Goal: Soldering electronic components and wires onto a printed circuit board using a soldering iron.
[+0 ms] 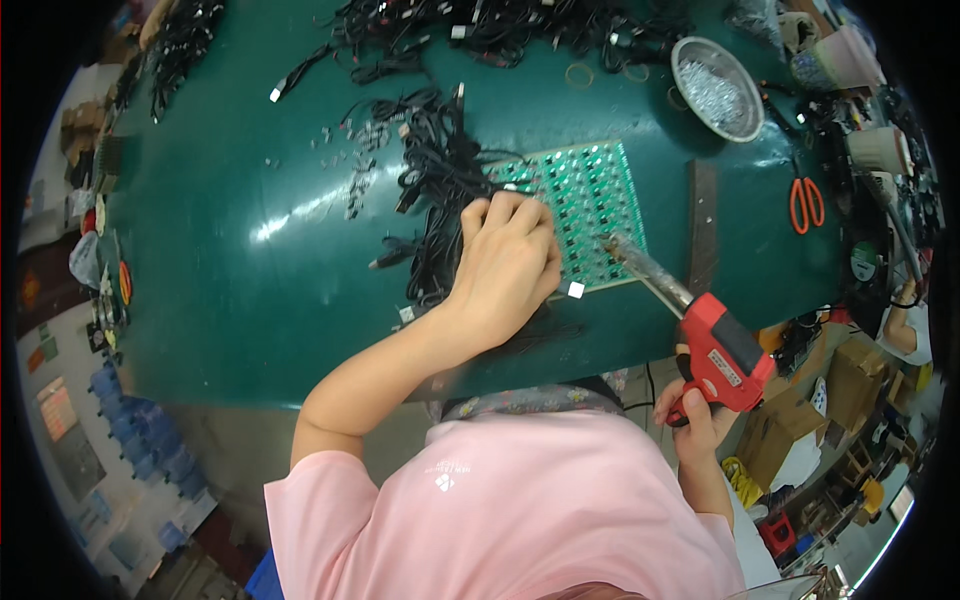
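My left hand (508, 255) rests with curled fingers over the left part of a green circuit board panel (615, 175), beside a bundle of black cables (430, 150); what its fingertips hold is hidden. A white plug (576, 290) pokes out by its thumb side. My right hand (695, 425) grips a red and black soldering gun (725, 350), whose long metal tip (620, 248) reaches onto the board's right half.
Small parts (360, 150) are scattered left of the cables. A metal bowl (715, 85), dark bar (700, 220) and orange scissors (805, 205) lie rightward on the green table (220, 250). More cables (500, 30) fill the back. Another person's arm (900, 320) shows at far right.
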### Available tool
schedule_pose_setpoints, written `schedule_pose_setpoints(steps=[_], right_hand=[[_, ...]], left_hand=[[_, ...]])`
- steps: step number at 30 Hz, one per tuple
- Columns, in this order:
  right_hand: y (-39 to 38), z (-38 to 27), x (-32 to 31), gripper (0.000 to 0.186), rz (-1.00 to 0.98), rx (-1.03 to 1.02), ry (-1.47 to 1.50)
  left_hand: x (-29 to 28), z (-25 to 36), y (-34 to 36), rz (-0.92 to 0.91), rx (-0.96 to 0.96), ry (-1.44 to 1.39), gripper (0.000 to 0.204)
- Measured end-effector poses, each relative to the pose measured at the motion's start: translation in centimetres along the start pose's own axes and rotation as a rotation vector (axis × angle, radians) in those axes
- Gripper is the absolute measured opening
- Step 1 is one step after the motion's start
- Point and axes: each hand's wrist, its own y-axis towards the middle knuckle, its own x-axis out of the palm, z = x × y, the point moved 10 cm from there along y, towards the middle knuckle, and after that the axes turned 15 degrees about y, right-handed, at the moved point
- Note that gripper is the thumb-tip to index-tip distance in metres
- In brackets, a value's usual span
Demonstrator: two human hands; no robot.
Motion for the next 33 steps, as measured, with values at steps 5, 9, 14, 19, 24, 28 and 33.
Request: schedule_pose_setpoints(steps=[5,9,14,19,24,28,33], right_hand=[[4.2,-8.0,0.1,0.039,0.192,-0.417,-0.033],[7.5,-13.0,-0.5,0.036,0.311,-0.615,-0.074],[12.5,-12.0,-2.8,0.034,0.313,-0.452,-0.228],[8.8,-10.2,-2.6,0.036,0.241,-0.406,0.162],[6.0,-7.1,-1.7,0.048,0.175,-0.385,0.153],[4.7,-5.8,-1.3,0.049,0.147,-0.415,0.199],[4.7,-5.0,1.0,0.046,-0.024,-0.382,0.149]], left_hand=[[0.4,-0.6,-0.6,0.027,-0.002,0.019,0.01],[0.0,0.4,-0.2,0.024,0.02,-0.024,0.01],[0.6,-0.1,-0.8,0.033,-0.001,-0.025,0.01],[0.2,0.0,-0.8,0.023,0.003,-0.019,0.01],[-0.1,-0.2,-0.8,0.029,0.0,-0.008,0.011],[0.0,-0.1,-0.6,0.046,0.006,-0.026,0.011],[-0.6,0.0,-1.0,0.016,0.008,-0.028,0.012]])
